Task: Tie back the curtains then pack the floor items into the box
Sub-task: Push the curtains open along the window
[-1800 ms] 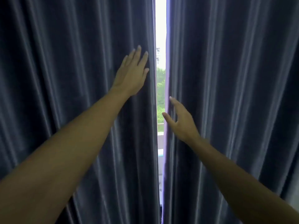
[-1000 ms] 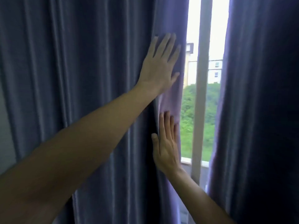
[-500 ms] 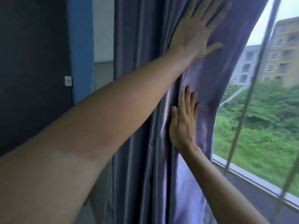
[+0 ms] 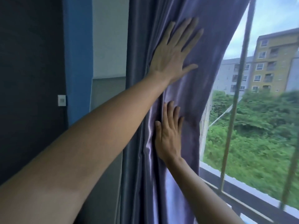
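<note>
Curtain (image 4: 202, 97) further left (under both hands (image 4: 169, 136))

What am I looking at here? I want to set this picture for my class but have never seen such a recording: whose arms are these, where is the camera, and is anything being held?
There is no machine here. A person wears a camera on the head, looking forward and down, so the two bare arms are the wearer's own. The left hand lies higher, fingers spread flat on the purple curtain. The right hand lies lower, also flat on the cloth. Neither has a grip on it; both only press the bunched curtain toward the blue wall strip. To the right is the window, showing greenery and buildings outside. No tie-back or box is in view.
</note>
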The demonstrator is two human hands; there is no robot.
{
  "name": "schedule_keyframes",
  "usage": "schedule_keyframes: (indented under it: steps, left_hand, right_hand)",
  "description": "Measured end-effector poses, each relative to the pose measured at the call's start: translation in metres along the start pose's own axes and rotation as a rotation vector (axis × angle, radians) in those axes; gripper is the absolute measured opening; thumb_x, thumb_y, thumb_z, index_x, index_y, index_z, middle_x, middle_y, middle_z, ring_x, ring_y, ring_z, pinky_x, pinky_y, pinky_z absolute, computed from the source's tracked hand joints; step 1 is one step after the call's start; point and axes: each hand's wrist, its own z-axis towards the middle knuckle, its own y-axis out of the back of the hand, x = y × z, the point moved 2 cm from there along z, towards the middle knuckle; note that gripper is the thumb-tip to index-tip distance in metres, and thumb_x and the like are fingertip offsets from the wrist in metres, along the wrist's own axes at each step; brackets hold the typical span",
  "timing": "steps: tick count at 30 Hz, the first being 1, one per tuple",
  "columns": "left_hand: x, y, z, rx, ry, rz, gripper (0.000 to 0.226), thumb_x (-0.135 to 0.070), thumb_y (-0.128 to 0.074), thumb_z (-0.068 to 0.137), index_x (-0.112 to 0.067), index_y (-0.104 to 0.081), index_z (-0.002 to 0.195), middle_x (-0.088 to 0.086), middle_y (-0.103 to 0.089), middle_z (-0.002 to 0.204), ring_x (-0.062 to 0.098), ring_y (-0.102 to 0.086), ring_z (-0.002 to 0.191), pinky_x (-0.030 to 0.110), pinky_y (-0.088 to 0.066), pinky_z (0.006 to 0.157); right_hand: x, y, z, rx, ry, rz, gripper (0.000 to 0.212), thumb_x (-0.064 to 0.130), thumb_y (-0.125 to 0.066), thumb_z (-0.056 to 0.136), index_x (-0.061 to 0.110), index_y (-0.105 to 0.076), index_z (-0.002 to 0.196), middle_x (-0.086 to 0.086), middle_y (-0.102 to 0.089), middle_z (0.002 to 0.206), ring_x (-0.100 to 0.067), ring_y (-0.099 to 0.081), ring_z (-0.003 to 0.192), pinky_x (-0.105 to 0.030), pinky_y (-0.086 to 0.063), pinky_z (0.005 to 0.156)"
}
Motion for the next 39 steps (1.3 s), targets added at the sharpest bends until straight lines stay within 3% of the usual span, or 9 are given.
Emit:
schedule_keyframes:
  steps: [7,14,17,29,35,39]
  left_hand:
    - [0.062,-0.087,-0.028,0.001,0.017,0.000,0.081,-0.063,-0.027,0.093,-0.016,-0.001,0.153,0.011,0.001,0.161,0.025,0.000,0.148,0.045,0.006,0.117]
    - [0.108,-0.149,-0.056,0.032,0.061,0.007,0.080,-0.061,-0.031,0.094,-0.017,-0.001,0.153,0.010,0.002,0.161,0.025,0.000,0.148,0.047,0.003,0.117]
    - [0.117,-0.162,-0.061,0.016,0.067,0.001,0.078,-0.060,-0.030,0.095,-0.017,0.000,0.153,0.010,0.002,0.161,0.025,0.001,0.148,0.047,0.003,0.117]
    - [0.089,-0.172,-0.063,-0.019,0.086,-0.106,0.075,-0.058,-0.027,0.096,-0.016,-0.002,0.153,0.010,0.000,0.161,0.025,0.000,0.148,0.046,0.003,0.117]
    - [0.088,-0.162,-0.061,-0.032,0.088,-0.120,0.077,-0.056,-0.033,0.095,-0.014,-0.005,0.153,0.014,-0.002,0.160,0.029,-0.001,0.148,0.046,0.003,0.117]
    - [0.084,-0.140,-0.064,-0.007,0.101,-0.100,0.076,-0.051,-0.042,0.093,-0.009,-0.015,0.151,0.020,-0.013,0.158,0.034,-0.011,0.146,0.050,0.002,0.117]
  right_hand:
    - [0.013,-0.088,0.031,0.070,0.039,0.053,0.053,0.041,-0.011,0.101,0.047,0.024,0.141,0.014,0.021,0.155,-0.016,0.021,0.145,-0.043,0.013,0.117]
    - [0.028,-0.152,0.049,0.146,0.056,0.005,0.052,0.040,-0.012,0.101,0.036,0.014,0.146,0.010,0.009,0.159,-0.017,0.017,0.146,-0.046,0.011,0.117]
    - [0.029,-0.166,0.057,0.157,0.069,0.014,0.052,0.037,-0.015,0.104,0.036,0.014,0.147,0.012,0.012,0.159,-0.015,0.019,0.146,-0.044,0.014,0.116]
    - [0.003,-0.156,0.054,0.162,0.057,-0.031,0.053,0.035,-0.017,0.105,0.032,0.011,0.149,0.010,0.008,0.161,-0.016,0.015,0.147,-0.044,0.010,0.118]
    - [0.009,-0.142,0.051,0.170,0.079,-0.057,0.053,0.031,-0.019,0.104,0.024,0.001,0.153,0.005,0.002,0.161,-0.018,0.007,0.148,-0.047,-0.001,0.120]
    - [0.010,-0.124,0.038,0.271,0.121,-0.103,0.061,0.045,-0.026,0.102,0.023,-0.005,0.154,0.002,0.003,0.162,-0.021,0.004,0.149,-0.045,-0.005,0.121]
